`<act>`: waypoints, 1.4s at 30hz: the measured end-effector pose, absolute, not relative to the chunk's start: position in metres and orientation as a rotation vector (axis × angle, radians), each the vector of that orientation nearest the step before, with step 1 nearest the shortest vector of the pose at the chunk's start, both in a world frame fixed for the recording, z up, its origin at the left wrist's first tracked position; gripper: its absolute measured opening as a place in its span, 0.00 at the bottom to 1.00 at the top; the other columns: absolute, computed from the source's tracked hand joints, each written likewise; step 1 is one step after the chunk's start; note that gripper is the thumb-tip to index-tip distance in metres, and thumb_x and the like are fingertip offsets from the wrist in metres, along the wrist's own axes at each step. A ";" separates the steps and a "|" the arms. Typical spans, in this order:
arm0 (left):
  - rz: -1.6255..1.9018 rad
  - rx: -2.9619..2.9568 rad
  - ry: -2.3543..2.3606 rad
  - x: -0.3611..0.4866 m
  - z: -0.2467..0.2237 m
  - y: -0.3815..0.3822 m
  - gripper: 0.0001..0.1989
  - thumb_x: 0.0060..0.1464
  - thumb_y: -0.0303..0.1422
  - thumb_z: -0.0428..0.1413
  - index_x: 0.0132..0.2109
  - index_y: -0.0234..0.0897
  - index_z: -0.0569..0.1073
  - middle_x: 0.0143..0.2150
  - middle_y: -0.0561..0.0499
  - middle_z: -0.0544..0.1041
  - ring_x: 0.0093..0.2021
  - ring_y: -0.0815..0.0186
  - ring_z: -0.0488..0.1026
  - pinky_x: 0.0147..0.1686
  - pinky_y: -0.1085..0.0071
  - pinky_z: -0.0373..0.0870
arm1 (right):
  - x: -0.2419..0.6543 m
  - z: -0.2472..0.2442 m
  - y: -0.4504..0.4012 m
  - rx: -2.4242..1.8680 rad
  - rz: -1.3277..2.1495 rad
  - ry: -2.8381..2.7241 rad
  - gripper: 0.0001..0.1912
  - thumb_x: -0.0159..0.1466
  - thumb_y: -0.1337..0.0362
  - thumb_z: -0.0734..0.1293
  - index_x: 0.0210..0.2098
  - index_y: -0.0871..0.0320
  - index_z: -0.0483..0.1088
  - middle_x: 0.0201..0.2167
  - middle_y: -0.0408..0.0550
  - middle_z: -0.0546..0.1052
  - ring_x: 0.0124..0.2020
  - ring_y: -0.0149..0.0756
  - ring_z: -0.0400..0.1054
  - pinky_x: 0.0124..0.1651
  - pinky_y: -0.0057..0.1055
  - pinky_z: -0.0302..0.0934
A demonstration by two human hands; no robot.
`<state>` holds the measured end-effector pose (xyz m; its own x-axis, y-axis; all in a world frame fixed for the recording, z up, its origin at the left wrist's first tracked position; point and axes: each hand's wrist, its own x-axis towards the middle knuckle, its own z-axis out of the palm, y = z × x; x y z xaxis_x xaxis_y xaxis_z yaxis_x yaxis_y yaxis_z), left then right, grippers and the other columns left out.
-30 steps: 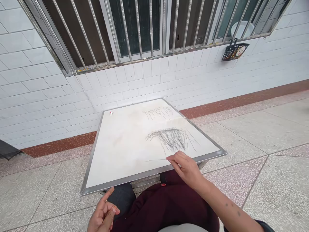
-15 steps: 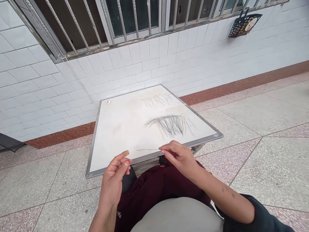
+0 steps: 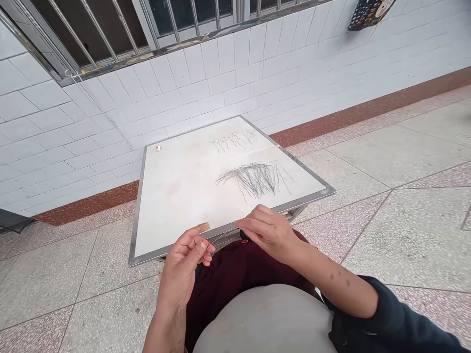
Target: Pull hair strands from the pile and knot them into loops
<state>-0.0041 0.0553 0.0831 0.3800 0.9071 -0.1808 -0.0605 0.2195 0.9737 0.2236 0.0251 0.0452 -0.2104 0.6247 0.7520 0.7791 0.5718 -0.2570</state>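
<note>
My right hand (image 3: 270,233) pinches one end of a thin, wire-like strand (image 3: 222,232) between thumb and forefinger. The strand bows slightly across to my left hand (image 3: 186,257), where its other end meets the thumb and curled fingers. A tan strip of tape (image 3: 203,226) wraps the left forefinger, which sticks out apart from the thumb. Both hands are held over the near edge of a white table (image 3: 172,196) with a metal rim. Beyond them lies a loose pile of dark thin strands (image 3: 257,177). Farther back, several looped strands (image 3: 233,140) lie in a row.
A small red-and-white object (image 3: 158,148) sits at the table's far left corner. Behind the table stands a white tiled wall (image 3: 184,83) with a barred window (image 3: 147,29). A dark patterned bag (image 3: 370,13) hangs at upper right. My legs are under the near edge.
My left hand has moved right and my right hand slightly left, closing the gap. The strand's free end has reached the left fingers. The view has tilted down a little.
</note>
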 end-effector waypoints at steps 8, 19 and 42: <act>0.744 1.086 0.913 -0.005 0.087 0.053 0.20 0.52 0.33 0.62 0.52 0.38 0.72 0.28 0.53 0.74 0.26 0.74 0.66 0.26 0.77 0.62 | 0.226 0.043 0.025 -1.107 -0.185 -1.942 0.10 0.65 0.74 0.64 0.44 0.59 0.71 0.30 0.47 0.75 0.31 0.35 0.60 0.34 0.32 0.60; 0.659 1.043 0.921 -0.002 0.087 0.048 0.23 0.53 0.33 0.61 0.56 0.36 0.70 0.29 0.53 0.72 0.25 0.75 0.63 0.24 0.78 0.59 | 0.220 0.045 0.028 -1.084 0.017 -1.944 0.03 0.66 0.67 0.65 0.37 0.58 0.71 0.30 0.46 0.75 0.33 0.34 0.62 0.37 0.32 0.60; 0.729 1.040 0.866 0.015 0.064 0.050 0.23 0.52 0.34 0.61 0.55 0.38 0.71 0.34 0.49 0.77 0.26 0.74 0.64 0.26 0.76 0.59 | 0.201 0.039 0.021 -1.090 0.031 -1.925 0.05 0.65 0.72 0.63 0.35 0.57 0.69 0.28 0.46 0.73 0.30 0.34 0.62 0.33 0.31 0.61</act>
<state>0.0146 0.0503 0.0639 0.4762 0.8422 -0.2527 -0.1057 0.3402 0.9344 0.2008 0.0207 0.0391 -0.2107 0.6962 0.6862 0.6740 0.6119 -0.4139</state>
